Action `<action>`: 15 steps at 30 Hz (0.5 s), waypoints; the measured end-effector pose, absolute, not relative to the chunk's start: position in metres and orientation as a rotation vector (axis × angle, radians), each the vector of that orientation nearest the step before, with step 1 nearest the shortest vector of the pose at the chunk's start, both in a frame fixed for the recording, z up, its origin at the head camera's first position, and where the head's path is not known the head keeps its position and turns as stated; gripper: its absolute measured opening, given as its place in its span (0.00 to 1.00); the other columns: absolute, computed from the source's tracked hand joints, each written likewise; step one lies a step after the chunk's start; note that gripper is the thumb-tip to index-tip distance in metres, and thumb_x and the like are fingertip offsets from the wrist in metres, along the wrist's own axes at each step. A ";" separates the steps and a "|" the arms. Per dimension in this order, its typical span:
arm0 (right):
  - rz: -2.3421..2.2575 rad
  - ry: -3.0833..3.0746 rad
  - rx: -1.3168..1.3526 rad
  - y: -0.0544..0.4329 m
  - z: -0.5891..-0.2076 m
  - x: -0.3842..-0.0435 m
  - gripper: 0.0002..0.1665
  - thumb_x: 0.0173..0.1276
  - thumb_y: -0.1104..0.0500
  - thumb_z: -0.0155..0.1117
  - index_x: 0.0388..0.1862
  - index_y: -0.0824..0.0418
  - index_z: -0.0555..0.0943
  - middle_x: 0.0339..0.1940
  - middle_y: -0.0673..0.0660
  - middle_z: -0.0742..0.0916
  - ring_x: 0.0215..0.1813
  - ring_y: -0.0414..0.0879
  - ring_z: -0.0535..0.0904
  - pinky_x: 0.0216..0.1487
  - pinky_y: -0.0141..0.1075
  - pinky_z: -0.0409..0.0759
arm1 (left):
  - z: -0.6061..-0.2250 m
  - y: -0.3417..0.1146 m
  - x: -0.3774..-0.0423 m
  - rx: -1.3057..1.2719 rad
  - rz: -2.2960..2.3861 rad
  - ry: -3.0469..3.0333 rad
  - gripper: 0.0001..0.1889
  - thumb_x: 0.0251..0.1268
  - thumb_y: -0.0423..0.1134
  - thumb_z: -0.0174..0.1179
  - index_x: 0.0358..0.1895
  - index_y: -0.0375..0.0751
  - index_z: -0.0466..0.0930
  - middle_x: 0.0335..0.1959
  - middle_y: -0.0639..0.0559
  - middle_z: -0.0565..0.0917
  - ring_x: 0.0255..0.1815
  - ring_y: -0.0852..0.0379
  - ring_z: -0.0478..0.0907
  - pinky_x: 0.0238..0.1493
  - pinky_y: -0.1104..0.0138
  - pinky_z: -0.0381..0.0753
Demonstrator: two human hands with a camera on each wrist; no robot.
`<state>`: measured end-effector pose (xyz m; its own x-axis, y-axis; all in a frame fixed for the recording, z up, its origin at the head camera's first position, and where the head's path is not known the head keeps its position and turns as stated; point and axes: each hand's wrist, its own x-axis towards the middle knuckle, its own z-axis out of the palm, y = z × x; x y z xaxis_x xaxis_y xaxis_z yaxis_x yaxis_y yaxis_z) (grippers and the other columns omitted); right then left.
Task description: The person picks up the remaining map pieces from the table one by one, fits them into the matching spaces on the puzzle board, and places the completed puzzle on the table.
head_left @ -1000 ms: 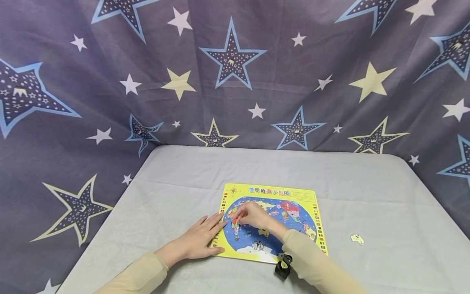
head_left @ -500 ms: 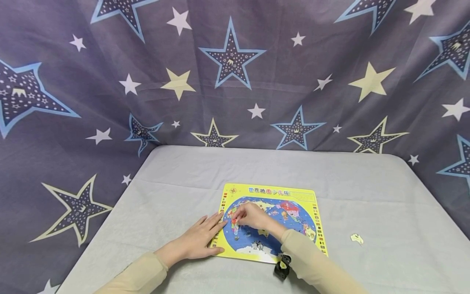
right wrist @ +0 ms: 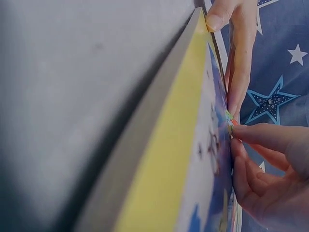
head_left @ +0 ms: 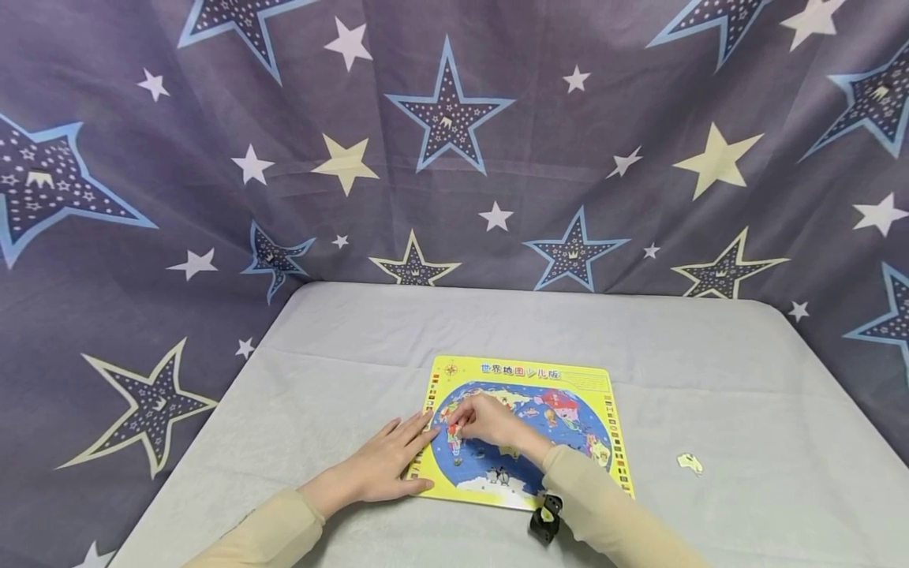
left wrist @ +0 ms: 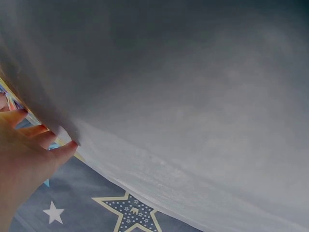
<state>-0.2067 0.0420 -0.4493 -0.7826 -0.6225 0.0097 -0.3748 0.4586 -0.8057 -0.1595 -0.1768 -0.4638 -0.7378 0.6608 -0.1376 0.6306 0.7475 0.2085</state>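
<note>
A yellow-bordered world map puzzle board (head_left: 469, 495) lies on the bed-like grey surface. My left hand (head_left: 383, 467) rests on the board's left edge with its fingers spread. Over the left part of the map, my right hand (head_left: 490, 420) pinches a small red and green puzzle piece (right wrist: 230, 117) between thumb and fingertip. The piece is at the board, partly hidden by the fingers. Whether it sits fully in its recess I cannot tell. A loose pale map piece (head_left: 690, 464) lies on the cloth to the right of the board.
A grey cloth (head_left: 369, 331) covers the tabletop. A dark curtain (head_left: 497, 181) with stars hangs behind it and along the sides. A black wrist device (head_left: 546, 517) sits by the right sleeve, close to the board's front edge.
Almost nothing differs. The right hand stays at the same spot on the map with tiny finger movements, and the left hand keeps its place on the board.
</note>
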 end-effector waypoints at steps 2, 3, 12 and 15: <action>-1.242 2.422 -0.844 0.042 -0.449 -0.206 0.08 0.54 0.72 0.60 0.34 0.68 0.81 0.24 0.55 0.81 0.25 0.38 0.74 0.26 0.28 0.73 | -0.464 -0.177 -0.159 1.030 0.220 2.744 0.41 0.57 0.69 0.37 0.69 0.46 0.50 0.71 0.48 0.45 0.70 0.52 0.43 0.65 0.52 0.48; -1.249 2.420 -0.845 0.041 -0.450 -0.206 0.08 0.53 0.72 0.60 0.34 0.68 0.81 0.24 0.55 0.81 0.25 0.38 0.73 0.26 0.27 0.73 | -0.464 -0.177 -0.159 1.032 0.221 2.745 0.41 0.57 0.68 0.37 0.69 0.46 0.50 0.71 0.48 0.45 0.70 0.52 0.43 0.65 0.52 0.48; -1.252 2.431 -0.859 0.041 -0.451 -0.206 0.07 0.53 0.72 0.61 0.33 0.68 0.81 0.24 0.56 0.81 0.25 0.38 0.73 0.25 0.27 0.73 | -0.465 -0.177 -0.160 1.044 0.221 2.748 0.41 0.57 0.68 0.37 0.69 0.45 0.50 0.70 0.47 0.46 0.70 0.52 0.43 0.65 0.52 0.48; -1.238 2.442 -0.852 0.040 -0.451 -0.206 0.08 0.53 0.72 0.61 0.33 0.68 0.81 0.25 0.56 0.81 0.25 0.39 0.73 0.25 0.28 0.73 | -0.465 -0.177 -0.160 1.042 0.218 2.748 0.41 0.57 0.69 0.37 0.69 0.46 0.50 0.70 0.47 0.45 0.70 0.52 0.43 0.65 0.52 0.48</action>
<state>-0.2056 0.0400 -0.4508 -0.7893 -0.6136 0.0213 -0.3797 0.4605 -0.8023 -0.1604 -0.1768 -0.4650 -0.7336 0.6674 -0.1283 0.6388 0.7416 0.2049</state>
